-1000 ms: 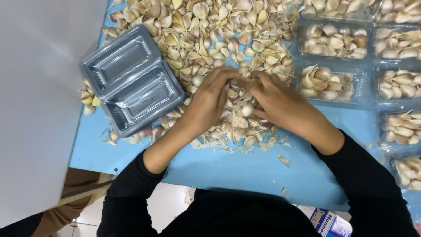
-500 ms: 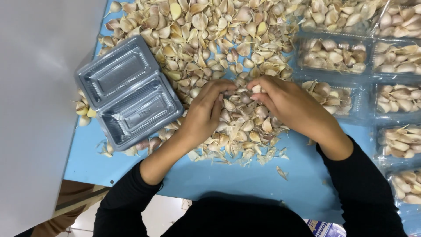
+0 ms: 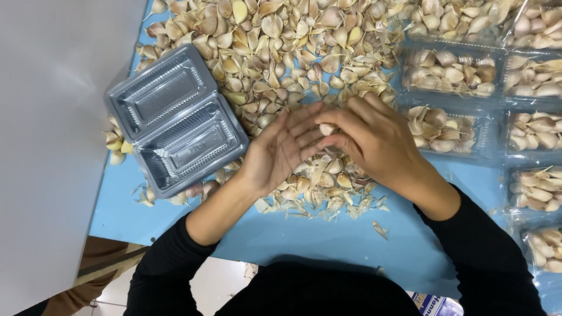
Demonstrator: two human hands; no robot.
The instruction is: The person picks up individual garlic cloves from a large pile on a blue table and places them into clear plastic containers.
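Observation:
A large heap of garlic cloves (image 3: 281, 41) covers the far half of a blue table (image 3: 328, 243). My left hand (image 3: 278, 149) lies palm up over the near edge of the heap, fingers spread and extended. My right hand (image 3: 372, 137) curls over the left hand's fingertips and pinches a single pale garlic clove (image 3: 326, 129) between thumb and fingers. Loose cloves and papery skins (image 3: 328, 193) lie under both hands. An open, empty clear plastic clamshell tray (image 3: 175, 120) sits just left of my left hand.
Several closed clear trays filled with cloves (image 3: 448, 73) line the right side of the table, one (image 3: 442, 129) right beside my right hand. A grey wall panel (image 3: 50, 146) borders the table's left edge. A stray skin (image 3: 380, 229) lies near the front.
Both hands have risen slightly from the pile. My left hand turned palm up and flattened, and my right hand now holds one clove at its fingertips. The view shifted a little.

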